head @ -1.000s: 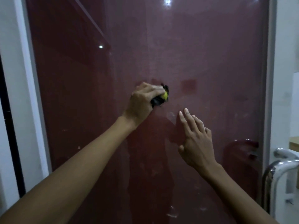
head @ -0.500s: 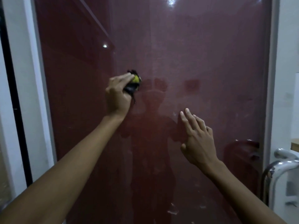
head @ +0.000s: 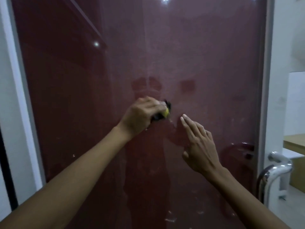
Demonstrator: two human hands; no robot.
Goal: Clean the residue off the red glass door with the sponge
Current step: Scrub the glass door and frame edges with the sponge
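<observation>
A person's left hand [head: 142,114] grips a yellow-and-black sponge [head: 162,113] against the hazy red glass door [head: 206,63] to scrub residue, while the right hand [head: 198,142], fingers straight, apparently steadies it.

We reach both arms forward. Our left hand [head: 142,113] has its fingers curled in a grip; our right hand [head: 198,142] is flat, with its fingers straight and pointing up.
</observation>
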